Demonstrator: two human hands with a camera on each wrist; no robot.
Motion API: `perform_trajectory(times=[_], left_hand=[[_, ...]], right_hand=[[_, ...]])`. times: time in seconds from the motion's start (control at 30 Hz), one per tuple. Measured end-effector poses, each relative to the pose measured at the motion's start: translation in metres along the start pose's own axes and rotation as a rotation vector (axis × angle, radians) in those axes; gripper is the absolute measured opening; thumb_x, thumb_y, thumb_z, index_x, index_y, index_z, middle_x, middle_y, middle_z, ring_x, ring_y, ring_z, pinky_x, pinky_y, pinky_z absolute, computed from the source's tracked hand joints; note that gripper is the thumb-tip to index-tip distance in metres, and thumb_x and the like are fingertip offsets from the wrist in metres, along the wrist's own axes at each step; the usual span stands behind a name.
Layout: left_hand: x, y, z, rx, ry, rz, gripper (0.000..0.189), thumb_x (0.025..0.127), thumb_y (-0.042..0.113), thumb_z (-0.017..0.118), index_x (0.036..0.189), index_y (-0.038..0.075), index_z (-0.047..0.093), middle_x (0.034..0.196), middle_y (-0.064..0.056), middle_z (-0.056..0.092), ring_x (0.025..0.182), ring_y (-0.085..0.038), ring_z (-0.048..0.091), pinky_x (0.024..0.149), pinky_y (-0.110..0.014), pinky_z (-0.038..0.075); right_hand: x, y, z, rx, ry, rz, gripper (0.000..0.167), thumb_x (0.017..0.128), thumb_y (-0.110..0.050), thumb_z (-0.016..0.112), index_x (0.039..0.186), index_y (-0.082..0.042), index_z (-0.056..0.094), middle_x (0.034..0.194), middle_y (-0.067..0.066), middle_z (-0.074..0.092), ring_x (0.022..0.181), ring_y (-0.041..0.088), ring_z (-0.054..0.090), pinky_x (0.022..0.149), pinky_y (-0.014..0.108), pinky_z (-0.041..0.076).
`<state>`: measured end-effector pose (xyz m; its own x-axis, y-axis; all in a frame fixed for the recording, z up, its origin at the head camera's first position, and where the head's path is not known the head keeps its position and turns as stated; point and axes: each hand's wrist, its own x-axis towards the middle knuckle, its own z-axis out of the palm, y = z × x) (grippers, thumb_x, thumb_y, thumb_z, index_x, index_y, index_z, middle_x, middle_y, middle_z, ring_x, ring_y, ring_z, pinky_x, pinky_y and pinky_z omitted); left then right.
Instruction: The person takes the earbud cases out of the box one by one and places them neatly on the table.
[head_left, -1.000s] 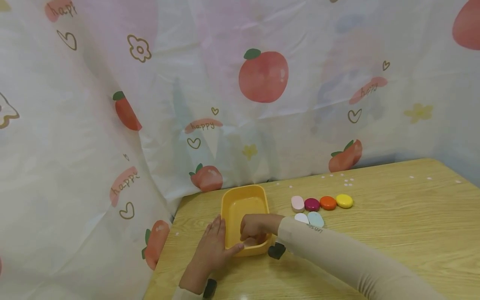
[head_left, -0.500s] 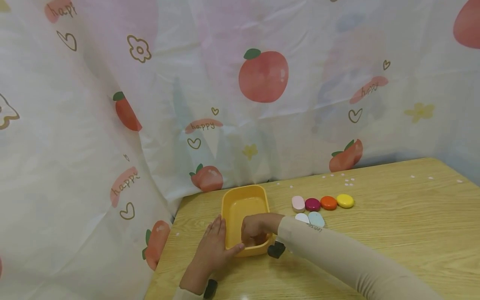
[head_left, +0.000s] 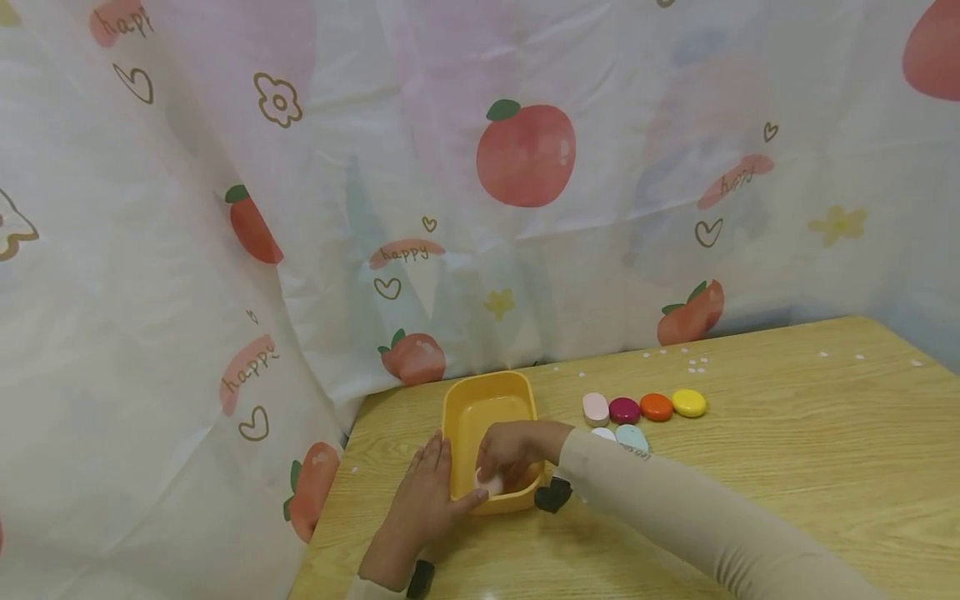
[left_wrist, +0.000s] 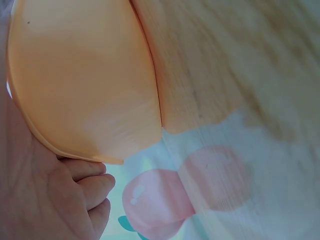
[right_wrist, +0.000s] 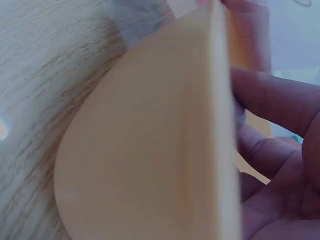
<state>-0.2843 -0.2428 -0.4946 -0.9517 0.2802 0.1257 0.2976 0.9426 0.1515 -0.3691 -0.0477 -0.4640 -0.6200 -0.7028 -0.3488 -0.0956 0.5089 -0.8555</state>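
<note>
A yellow rectangular tub (head_left: 491, 379) stands on the wooden table. Along its left wall lies my left hand (head_left: 423, 496), fingers straight and thumb over the near corner of the rim. In the left wrist view, the fingers (left_wrist: 95, 187) touch the tub's outer side, just under the rim. My right hand (head_left: 513, 450) reaches down inside the near end of the tub. It pinches a pale pink rounded piece (head_left: 489, 482), partly covered by the fingers. The right wrist view has the tub's wall (right_wrist: 135, 140) in front, hiding most of those fingertips.
Right of the tub lie smooth oval pieces: pale pink (head_left: 596, 409), magenta (head_left: 624, 410), orange (head_left: 656, 407) and yellow (head_left: 689, 403) in a row. White (head_left: 603, 434) and light blue (head_left: 632, 436) pieces lie nearer, partly behind the right sleeve. A fruit-print curtain (head_left: 600, 250) hangs behind the table.
Inside the tub, my right hand has dipped, then shifted slightly and turned, so the pale pink piece shows more at its fingertips. My left hand and the tub keep their places.
</note>
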Motion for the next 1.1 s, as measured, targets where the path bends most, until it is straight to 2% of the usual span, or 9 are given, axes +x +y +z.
perform_trajectory(times=[0.13,0.33,0.57,0.73,0.87,1.1], left_hand=[[0.000,0.000,0.000,0.006,-0.002,-0.002,0.113,0.084,0.083,0.033,0.149,-0.009,0.027,0.157,-0.022,0.020,0.144,-0.031,0.019,0.116,-0.046,0.017],[0.001,-0.001,0.001,0.011,-0.002,-0.005,0.113,0.083,0.083,0.032,0.149,-0.009,0.027,0.157,-0.022,0.020,0.144,-0.032,0.019,0.115,-0.047,0.017],[0.001,-0.002,0.003,0.010,0.007,0.005,0.109,0.085,0.079,0.039,0.148,-0.009,0.027,0.156,-0.024,0.021,0.145,-0.031,0.018,0.116,-0.047,0.017],[0.001,-0.002,0.003,-0.002,0.010,0.002,0.106,0.087,0.075,0.044,0.149,-0.009,0.027,0.156,-0.024,0.020,0.144,-0.033,0.019,0.115,-0.047,0.017],[0.000,-0.001,0.003,-0.010,0.006,-0.010,0.106,0.087,0.075,0.044,0.149,-0.009,0.027,0.157,-0.023,0.020,0.144,-0.033,0.019,0.115,-0.047,0.017],[0.000,-0.001,0.003,-0.016,0.006,-0.008,0.105,0.087,0.074,0.045,0.149,-0.008,0.026,0.157,-0.022,0.019,0.144,-0.033,0.018,0.115,-0.047,0.017]], right_hand=[[-0.001,-0.001,-0.002,0.103,-0.002,0.022,0.009,0.088,-0.003,0.067,0.096,-0.001,0.067,0.088,0.010,0.066,0.079,0.021,0.062,0.070,0.040,0.057],[-0.001,0.000,-0.001,0.134,0.025,0.021,0.010,0.087,0.000,0.067,0.097,0.001,0.066,0.088,0.011,0.066,0.079,0.022,0.062,0.074,0.045,0.057],[-0.002,-0.001,-0.003,0.186,0.101,-0.013,0.013,0.087,-0.002,0.068,0.100,0.003,0.068,0.090,0.009,0.066,0.083,0.022,0.062,0.074,0.043,0.057],[-0.003,-0.002,-0.012,0.352,0.146,-0.027,0.015,0.089,0.000,0.066,0.102,0.006,0.067,0.093,0.012,0.067,0.084,0.024,0.065,0.074,0.042,0.057],[-0.007,-0.002,-0.017,0.440,0.163,-0.037,0.016,0.089,0.000,0.065,0.103,0.008,0.065,0.093,0.013,0.067,0.084,0.024,0.066,0.074,0.042,0.057],[-0.013,0.002,-0.025,0.464,0.163,-0.083,0.018,0.089,-0.004,0.066,0.103,0.007,0.065,0.094,0.012,0.067,0.083,0.022,0.065,0.075,0.040,0.057]])
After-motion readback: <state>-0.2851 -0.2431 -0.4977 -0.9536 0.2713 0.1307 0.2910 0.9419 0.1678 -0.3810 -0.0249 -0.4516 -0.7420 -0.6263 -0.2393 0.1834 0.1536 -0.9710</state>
